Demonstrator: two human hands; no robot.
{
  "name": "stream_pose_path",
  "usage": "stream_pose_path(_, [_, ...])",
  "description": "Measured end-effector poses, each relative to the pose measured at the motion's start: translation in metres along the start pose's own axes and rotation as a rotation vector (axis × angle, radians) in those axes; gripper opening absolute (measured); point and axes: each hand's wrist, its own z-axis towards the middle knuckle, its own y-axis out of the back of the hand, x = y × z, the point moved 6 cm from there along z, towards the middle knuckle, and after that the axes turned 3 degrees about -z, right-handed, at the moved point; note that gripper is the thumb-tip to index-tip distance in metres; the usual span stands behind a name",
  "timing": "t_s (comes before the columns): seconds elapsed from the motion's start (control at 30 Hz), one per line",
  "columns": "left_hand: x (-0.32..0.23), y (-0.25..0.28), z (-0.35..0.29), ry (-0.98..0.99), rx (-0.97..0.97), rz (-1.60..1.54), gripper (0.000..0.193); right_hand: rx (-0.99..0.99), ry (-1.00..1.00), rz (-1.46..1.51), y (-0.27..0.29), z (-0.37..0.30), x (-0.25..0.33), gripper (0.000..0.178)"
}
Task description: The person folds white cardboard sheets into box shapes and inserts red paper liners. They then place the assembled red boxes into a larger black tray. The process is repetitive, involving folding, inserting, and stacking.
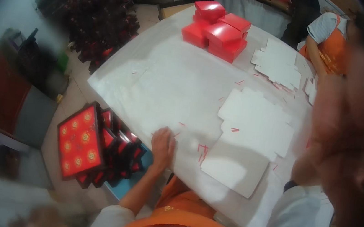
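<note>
The pale table [159,78] has a curved-looking edge, and anything pushed past its near side could drop to the floor. Beside it on the left, the pile of black-rimmed red boxes [78,141] sits askew; a knock from the left elbow might topple it. The flat white cardboard [254,123] lies right of centre on the table, and a sleeve dragged across could slide or crease it. Farther back, the red boxes [222,34] are stacked unevenly, so a bump may tip the upper ones. The left hand [163,145] rests at the near edge, fingers close together, apparently holding nothing. The right hand [340,116] is a blur near the lens (I cannot tell its fingers' state), and could block the view. Loose red strips [235,130] might get trapped under the cardboard.
</note>
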Motion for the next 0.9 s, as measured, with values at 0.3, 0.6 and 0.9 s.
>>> stream_pose_path(0.3, [0.001,0.016,-0.006,-0.045,-0.057,0.04,0.033,0.368,-0.983,-0.678,-0.09,-0.256,-0.144,0.044])
stream_pose_path(0.6, [0.002,0.022,-0.005,-0.082,0.017,0.054,0.033,0.395,-1.014,-0.573,-0.11,-0.328,-0.144,0.041])
stream_pose_path(0.9, [-0.07,-0.039,0.067,-0.153,0.219,-0.292,0.038,0.267,-1.356,-1.306,-0.017,-0.337,0.032,0.047])
